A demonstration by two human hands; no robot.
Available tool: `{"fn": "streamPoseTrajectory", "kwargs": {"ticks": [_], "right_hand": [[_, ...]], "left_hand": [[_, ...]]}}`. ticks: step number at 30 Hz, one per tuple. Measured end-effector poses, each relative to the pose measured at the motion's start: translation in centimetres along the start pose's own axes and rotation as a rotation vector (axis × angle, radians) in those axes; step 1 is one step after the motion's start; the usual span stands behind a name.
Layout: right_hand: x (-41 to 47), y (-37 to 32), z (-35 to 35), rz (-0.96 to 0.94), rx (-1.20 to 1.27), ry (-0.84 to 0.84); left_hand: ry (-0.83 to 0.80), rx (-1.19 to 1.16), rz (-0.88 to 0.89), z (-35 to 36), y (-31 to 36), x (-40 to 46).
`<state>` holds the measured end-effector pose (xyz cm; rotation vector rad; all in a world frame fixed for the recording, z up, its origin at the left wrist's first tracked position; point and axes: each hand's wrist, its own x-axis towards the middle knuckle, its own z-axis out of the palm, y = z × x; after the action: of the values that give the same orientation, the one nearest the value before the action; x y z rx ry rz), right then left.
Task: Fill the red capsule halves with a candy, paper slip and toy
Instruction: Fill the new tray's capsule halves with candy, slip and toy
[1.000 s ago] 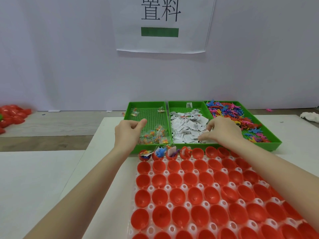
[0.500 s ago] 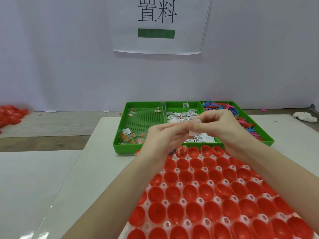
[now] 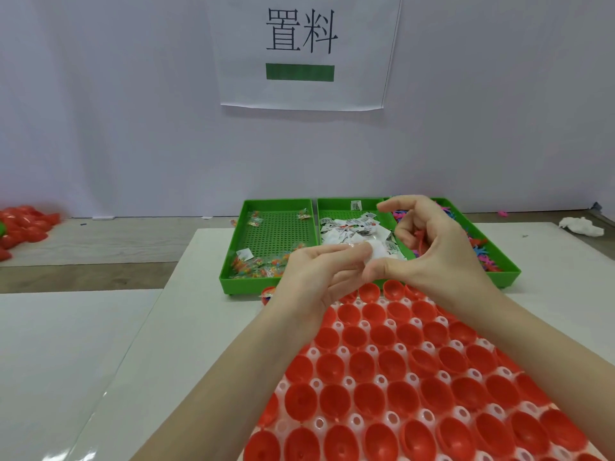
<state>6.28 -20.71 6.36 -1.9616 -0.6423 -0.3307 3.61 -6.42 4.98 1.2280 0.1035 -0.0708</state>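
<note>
**Tiny, light, fiddly bits**

The red capsule halves point(image 3: 392, 387) are seated open-side up in a white holder toward the bench's near right corner; rigid shells, most look empty. The green trays point(image 3: 233, 281) sit behind. A white paper slip point(image 3: 376, 251) is pinched by the left hand point(image 3: 319, 277), probably with a candy wrapper: flimsy, best nipped by an edge. A reddish rubbery toy point(image 3: 420, 242) is tucked under the right hand point(image 3: 442, 257), index finger lifted.

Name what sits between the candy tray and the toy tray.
The head view shows the middle green tray of paper slips, between the candy tray and the toy tray.
</note>
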Motion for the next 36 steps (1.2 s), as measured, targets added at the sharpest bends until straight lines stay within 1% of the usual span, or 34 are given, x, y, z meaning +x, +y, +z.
{"fn": "streamPoseTrajectory", "kwargs": {"ticks": [2, 3, 4, 5, 6, 7, 9, 12, 14, 16, 19, 24, 26, 30, 33, 36], "right_hand": [[0.4, -0.3, 0.3, 0.067, 0.047, -0.060], [0.8, -0.2, 0.4, 0.173, 0.099, -0.081], [0.8, 0.0, 0.2, 0.283, 0.197, -0.138], [0.6, 0.0, 0.0, 0.334, 0.306, -0.180], [0.3, 0.0, -0.1, 0.314, 0.399, -0.199], [0.1, -0.3, -0.2, 0.287, 0.458, -0.183], [-0.5, -0.6, -0.9, 0.231, 0.510, -0.167], [-1.1, -0.3, -1.1, 0.119, 0.415, -0.157], [-1.2, -0.5, -1.2, 0.086, 0.368, -0.104], [-1.4, -0.9, -1.1, 0.073, 0.325, -0.038], [-1.5, -1.1, -1.5, 0.097, 0.296, 0.015], [-1.7, -1.7, -1.8, 0.043, 0.250, 0.015], [-1.7, -1.8, -1.7, 0.023, 0.236, 0.042], [-1.6, -1.7, -1.4, 0.010, 0.185, 0.111], [-1.2, -1.6, -1.2, 0.021, 0.083, 0.086], [-0.4, -1.3, -1.1, 0.041, -0.029, -0.029]], "left_hand": [[0.021, -0.007, 0.025, 0.0, 0.0, -0.2], [0.021, -0.004, 0.037, 0.0, -0.1, -0.3], [0.023, 0.001, 0.049, 0.1, -0.1, -0.5], [0.034, 0.014, 0.063, 0.2, -0.1, -0.6], [0.049, 0.030, 0.077, 0.2, -0.2, -0.6], [0.062, 0.042, 0.092, 0.3, -0.2, -0.7], [0.069, 0.041, 0.115, 0.5, -0.2, -0.9], [0.064, 0.034, 0.148, 0.5, -0.2, -1.2], [0.059, 0.046, 0.174, 0.5, -0.2, -1.4], [0.058, 0.049, 0.194, 0.5, -0.2, -1.5], [0.050, 0.030, 0.201, 0.4, -0.1, -1.7], [-0.068, 0.029, 0.168, 0.2, 0.1, -2.1], [-0.119, 0.042, 0.171, 0.1, 0.1, -2.2], [-0.162, 0.037, 0.169, 0.1, 0.1, -2.1], [-0.175, 0.073, 0.166, -0.1, 0.0, -2.1], [-0.135, 0.196, 0.205, -0.1, 0.1, -1.7]]}}
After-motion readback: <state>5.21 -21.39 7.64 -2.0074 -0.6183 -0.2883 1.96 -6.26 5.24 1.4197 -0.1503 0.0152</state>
